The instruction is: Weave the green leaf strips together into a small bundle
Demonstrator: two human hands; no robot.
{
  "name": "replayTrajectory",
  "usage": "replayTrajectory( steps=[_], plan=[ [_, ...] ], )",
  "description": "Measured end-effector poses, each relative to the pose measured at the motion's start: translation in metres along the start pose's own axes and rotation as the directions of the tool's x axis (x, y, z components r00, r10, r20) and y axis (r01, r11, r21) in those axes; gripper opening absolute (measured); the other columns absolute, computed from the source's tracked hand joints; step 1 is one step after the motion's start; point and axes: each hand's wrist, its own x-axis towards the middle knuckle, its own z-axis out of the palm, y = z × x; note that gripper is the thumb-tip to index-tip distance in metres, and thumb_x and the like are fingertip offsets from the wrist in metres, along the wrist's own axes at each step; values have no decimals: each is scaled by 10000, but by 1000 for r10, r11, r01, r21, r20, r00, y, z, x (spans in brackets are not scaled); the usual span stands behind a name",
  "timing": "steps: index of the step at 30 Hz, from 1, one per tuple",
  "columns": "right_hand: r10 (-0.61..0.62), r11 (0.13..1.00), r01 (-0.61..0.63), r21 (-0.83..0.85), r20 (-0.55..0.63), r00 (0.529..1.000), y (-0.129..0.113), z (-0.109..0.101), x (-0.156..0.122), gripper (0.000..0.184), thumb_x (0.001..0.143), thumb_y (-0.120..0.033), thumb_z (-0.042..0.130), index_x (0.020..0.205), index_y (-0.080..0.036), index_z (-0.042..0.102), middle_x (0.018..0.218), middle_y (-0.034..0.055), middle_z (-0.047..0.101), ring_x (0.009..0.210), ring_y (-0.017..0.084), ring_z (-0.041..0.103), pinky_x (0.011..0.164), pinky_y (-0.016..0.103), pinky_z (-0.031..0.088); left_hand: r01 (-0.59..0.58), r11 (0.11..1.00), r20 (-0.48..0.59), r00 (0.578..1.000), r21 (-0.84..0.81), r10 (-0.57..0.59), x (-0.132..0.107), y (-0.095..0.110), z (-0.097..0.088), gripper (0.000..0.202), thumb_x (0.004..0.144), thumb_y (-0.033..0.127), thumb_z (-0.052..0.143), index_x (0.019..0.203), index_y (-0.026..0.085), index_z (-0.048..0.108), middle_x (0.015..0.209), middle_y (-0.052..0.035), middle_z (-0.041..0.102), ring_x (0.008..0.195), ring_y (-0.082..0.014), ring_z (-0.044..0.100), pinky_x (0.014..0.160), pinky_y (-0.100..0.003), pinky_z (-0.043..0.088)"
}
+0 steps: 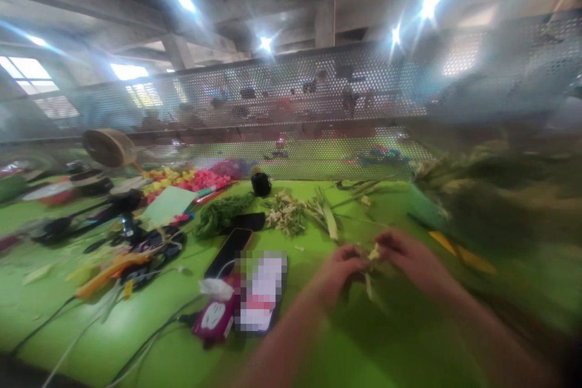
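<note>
My left hand (341,270) and my right hand (404,251) meet over the green tabletop, both with fingers closed in a pinch. Between them is a small pale-yellow husk-like piece (373,253), a strip of it hanging down below the fingers. Blur hides its exact form. Farther back lie a heap of pale, curled husk-like pieces (285,213) and a long pale-green leaf strip (328,218). Left of the heap is a bunch of dark green strands (222,215).
A phone with a lit screen (261,294), a dark phone (228,251) and a purple tissue pack (216,315) lie left of my hands. An orange-handled tool (111,273) with cables is farther left. A large blurred bundle of dry leaves (482,188) stands right. A perforated panel (291,100) closes the back.
</note>
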Motion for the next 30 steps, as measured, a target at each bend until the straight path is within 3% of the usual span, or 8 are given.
replayTrajectory(
  steps=[5,8,12,15,19,22,27,30],
  plan=[
    [-88,994,81,-73,-106,990,-11,3,-5,146,804,-343,561,884,-234,616,818,13,695,728,161,623,669,280,484,-17,998,-38,999,-68,14,1,2,-3,296,595,229,789,771,125,574,772,-65,659,699,-170,645,720,-291,475],
    [-172,974,137,-183,-193,966,-11,2,-7,162,790,-332,579,904,-230,632,875,19,671,652,137,579,633,274,475,-80,985,-107,992,-155,63,3,7,-8,265,632,227,763,789,134,572,780,-59,670,709,-163,651,738,-291,490],
    [-266,915,227,-334,-75,961,-7,4,-7,142,783,-351,597,751,-233,669,960,49,631,814,179,594,674,290,473,-154,965,-173,978,-214,118,6,14,-14,237,651,226,747,798,139,583,762,-43,671,713,-151,650,740,-276,500],
    [-239,885,204,-419,-32,971,1,14,-5,142,772,-357,613,777,-243,697,968,59,617,909,213,588,782,343,469,-154,964,-191,975,-216,113,7,15,-14,242,642,232,753,795,141,589,744,-37,669,718,-159,652,730,-278,503],
    [-148,925,107,-366,-88,985,17,37,-1,231,748,-336,637,945,-236,702,1005,69,612,918,224,594,824,373,467,-125,972,-177,980,-198,90,6,14,-11,259,623,243,764,780,138,586,728,-35,662,715,-165,654,712,-272,502],
    [-148,951,118,-285,-85,985,22,46,1,135,759,-273,602,827,-219,705,979,72,627,930,222,596,834,360,461,-140,973,-160,981,-181,112,5,14,-9,260,627,254,762,780,131,592,739,-41,665,709,-159,649,722,-273,500],
    [-114,928,115,-354,26,993,19,33,-1,137,755,-235,561,725,-220,694,1082,79,636,998,225,593,859,353,436,-205,957,-230,960,-203,157,8,18,-17,258,618,251,766,772,135,596,730,-33,663,690,-144,635,723,-270,497],
    [-101,893,167,-417,175,979,16,21,-7,130,735,-226,586,730,-251,713,1116,53,642,983,219,603,857,355,434,-242,951,-284,941,-193,181,11,23,-24,269,606,256,771,768,136,593,741,-33,666,685,-140,631,715,-269,494]
  ],
)
